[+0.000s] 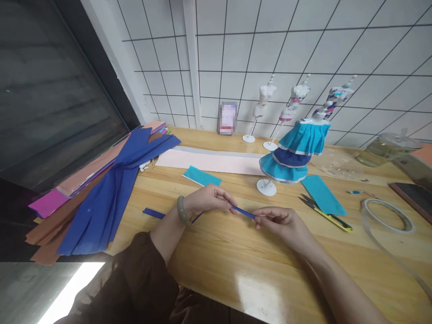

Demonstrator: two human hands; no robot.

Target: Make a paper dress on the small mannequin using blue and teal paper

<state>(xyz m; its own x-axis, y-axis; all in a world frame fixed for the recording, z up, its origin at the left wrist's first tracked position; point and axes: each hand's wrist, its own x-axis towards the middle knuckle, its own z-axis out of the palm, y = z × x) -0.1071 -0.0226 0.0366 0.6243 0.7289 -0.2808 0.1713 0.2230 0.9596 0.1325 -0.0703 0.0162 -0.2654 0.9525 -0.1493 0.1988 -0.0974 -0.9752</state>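
A narrow blue strip (243,212) is stretched between my two hands above the wooden table. My left hand (216,198), with a jade-coloured bangle on its wrist, pinches the strip near its middle, and the rest trails behind the wrist to a blue end (153,213) on the table. At the strip's right end, my right hand (278,220) holds it between thumb and fingertips. Behind my hands lies a turquoise piece (202,175) with a white edge. A small mannequin in a tiered turquoise and blue dress (293,153) stands beyond my right hand.
Blue sheets (97,202) lie over coloured ones at left. A pale pink strip (209,161) crosses the back. Right of my hands are a turquoise piece (324,195), yellow-handled scissors (330,217) and a tape roll (388,215). Mannequins (265,101) and a phone (228,118) stand by the wall.
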